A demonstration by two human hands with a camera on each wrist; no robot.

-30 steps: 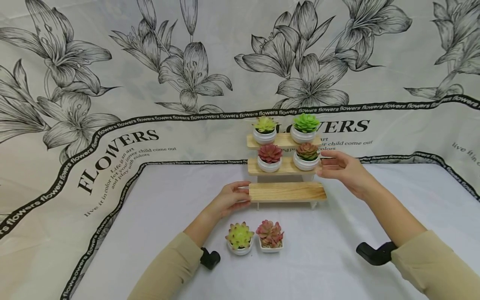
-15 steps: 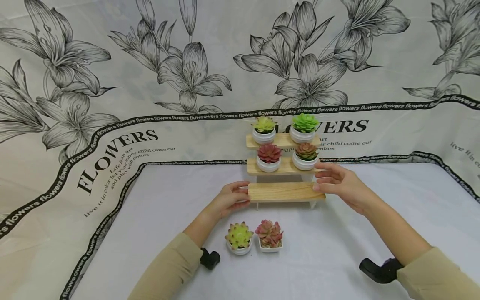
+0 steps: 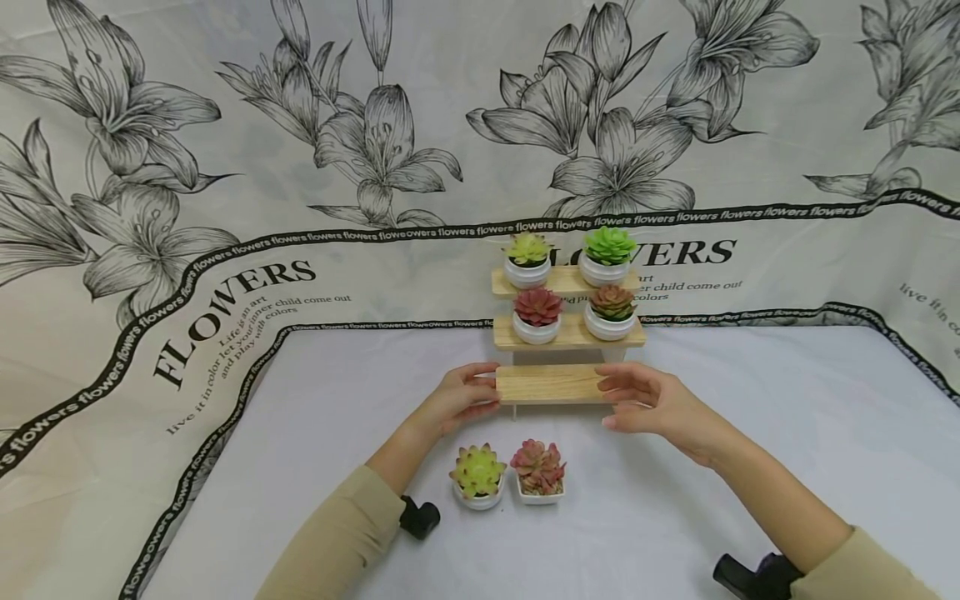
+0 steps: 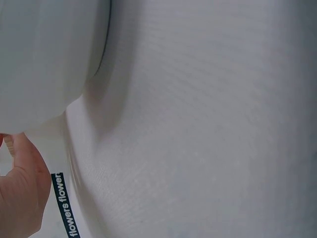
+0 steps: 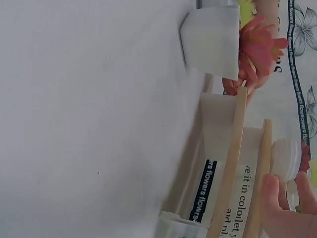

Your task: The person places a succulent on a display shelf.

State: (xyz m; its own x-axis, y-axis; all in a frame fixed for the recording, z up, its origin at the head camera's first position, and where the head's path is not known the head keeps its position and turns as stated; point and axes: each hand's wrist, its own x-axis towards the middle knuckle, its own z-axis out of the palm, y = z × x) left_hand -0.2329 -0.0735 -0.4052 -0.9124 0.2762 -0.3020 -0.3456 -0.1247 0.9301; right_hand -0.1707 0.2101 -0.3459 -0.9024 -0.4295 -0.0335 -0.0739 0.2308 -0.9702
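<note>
A three-tier wooden plant stand (image 3: 551, 385) stands with its lowest shelf bare. My left hand (image 3: 453, 400) holds that shelf's left end, fingertips at its back and front corners. Over the shelf's right end, my right hand (image 3: 648, 400) spreads its loosely bent fingers, hiding that end and the leg below. A red succulent (image 3: 538, 307) and a reddish-green succulent (image 3: 612, 304), both in round white pots, sit on the middle shelf. Above them are a yellow-green succulent (image 3: 528, 250) and a bright green succulent (image 3: 608, 247).
In front of the stand, a spiky yellow-green succulent (image 3: 478, 472) and a pink succulent (image 3: 539, 468) in a square white pot stand on the white tablecloth (image 3: 360, 542). A flower-printed cloth (image 3: 420, 167) hangs behind. A black wrist mount (image 3: 420, 517) juts from the left sleeve.
My right hand has come down from beside the middle shelf's right pot to the right end of the lowest shelf. The left hand has stayed in place.
</note>
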